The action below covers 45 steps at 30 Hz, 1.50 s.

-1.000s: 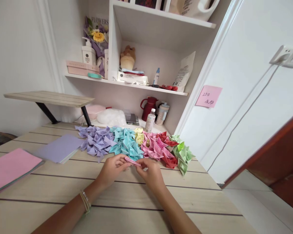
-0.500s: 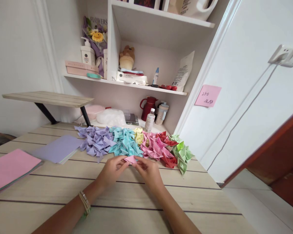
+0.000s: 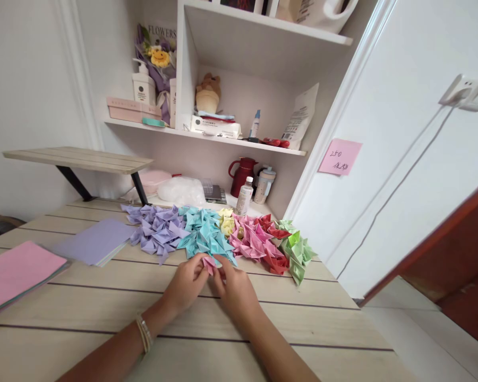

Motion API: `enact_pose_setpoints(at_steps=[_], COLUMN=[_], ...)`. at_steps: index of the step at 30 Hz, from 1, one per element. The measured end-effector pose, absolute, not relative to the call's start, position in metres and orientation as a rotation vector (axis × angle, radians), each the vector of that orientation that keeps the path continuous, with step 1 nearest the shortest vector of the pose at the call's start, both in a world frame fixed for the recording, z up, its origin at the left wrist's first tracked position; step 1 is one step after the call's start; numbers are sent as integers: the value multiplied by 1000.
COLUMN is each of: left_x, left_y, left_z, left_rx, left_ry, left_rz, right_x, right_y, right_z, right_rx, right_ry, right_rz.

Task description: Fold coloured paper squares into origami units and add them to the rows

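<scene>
A small folded piece of pink paper (image 3: 209, 265) is pinched between my two hands, just above the wooden table (image 3: 207, 323). My left hand (image 3: 188, 282) grips its left side between thumb and fingers. On the other side, the thumb and fingers of my right hand (image 3: 231, 281) close on its right edge. Right behind my hands lie folded paper pieces in heaps by colour: purple (image 3: 158, 231), light blue (image 3: 205, 233), yellow (image 3: 226, 223), pink (image 3: 253, 239), red (image 3: 278, 263) and green (image 3: 298, 254).
At the left lie a stack of pink paper sheets (image 3: 19, 273) and a stack with a purple sheet (image 3: 93, 241) on top. A small raised wooden stand (image 3: 79, 159) is behind them. A clear bottle (image 3: 244, 197) and a red jug (image 3: 242, 178) stand at the back.
The pink paper has turned and shifted slightly left, now looking smaller and more upright. My right hand has moved left with it, closer to my left hand.
</scene>
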<state>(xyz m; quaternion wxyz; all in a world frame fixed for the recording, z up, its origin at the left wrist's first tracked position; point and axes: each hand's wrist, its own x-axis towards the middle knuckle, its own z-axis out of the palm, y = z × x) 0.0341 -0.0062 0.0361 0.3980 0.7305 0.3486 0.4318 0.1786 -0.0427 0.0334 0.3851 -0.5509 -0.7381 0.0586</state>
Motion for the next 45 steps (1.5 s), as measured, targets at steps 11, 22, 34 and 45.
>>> enact_pose_setpoints(at_steps=[11,22,34,45], left_x=[35,31,24,32], left_y=[-8,-3,-2,-5], left_z=[41,44,49,42], left_rx=[1760,1618,2087,1812], left_ry=[848,826,833,783], left_rz=[1264,1183,1044,1060], right_x=[178,185,192,188], right_y=[-36,-33,-41,-45], right_z=[32,33,44,44], right_rx=[-1123,-1017,-1291,-1393], right_ry=[-1324,-1301,-1768,-1751], right_rz=[727,866,336,273])
